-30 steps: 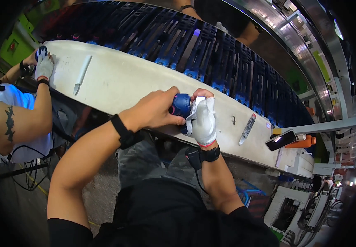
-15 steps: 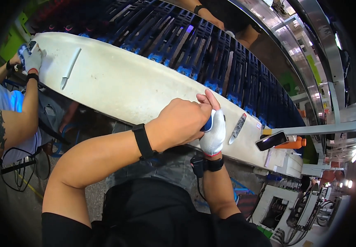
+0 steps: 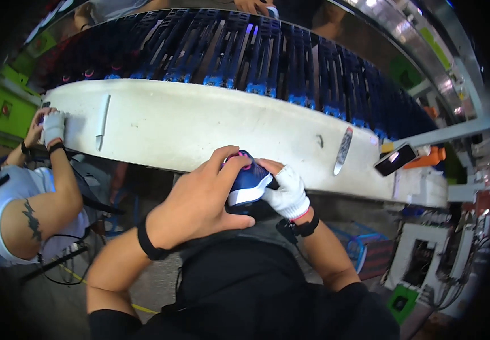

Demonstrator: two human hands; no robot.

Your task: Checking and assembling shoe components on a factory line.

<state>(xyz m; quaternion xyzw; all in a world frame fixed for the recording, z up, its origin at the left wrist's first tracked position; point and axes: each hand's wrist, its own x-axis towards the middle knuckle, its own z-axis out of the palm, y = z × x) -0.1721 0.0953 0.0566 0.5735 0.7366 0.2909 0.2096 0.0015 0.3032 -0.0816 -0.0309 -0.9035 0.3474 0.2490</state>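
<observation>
A dark blue shoe (image 3: 246,182) with a white sole edge and pink at its opening is between my two hands, just off the near edge of the white worktable. My bare left hand (image 3: 202,195) curls its fingers over the shoe's top, with the thumb stretched out below. On the other side, my right hand (image 3: 288,192), in a white glove with bare fingertips, grips the shoe. The shoe hides part of the right hand's fingers. Farther right on the table lies a knife (image 3: 343,152) with a wrapped, speckled handle.
Beyond the pale worktable (image 3: 182,124) runs a rack-like conveyor (image 3: 262,54) of dark slats. Another knife (image 3: 103,122) lies at the left, near a co-worker's gloved hand (image 3: 54,126). A phone (image 3: 396,159) and an orange bottle (image 3: 426,158) are at the right.
My hands have drawn apart and nearer my body, and the shoe, mostly hidden before, now shows between them. My left hand has opened from a closed grip onto the shoe's top. The view has shifted.
</observation>
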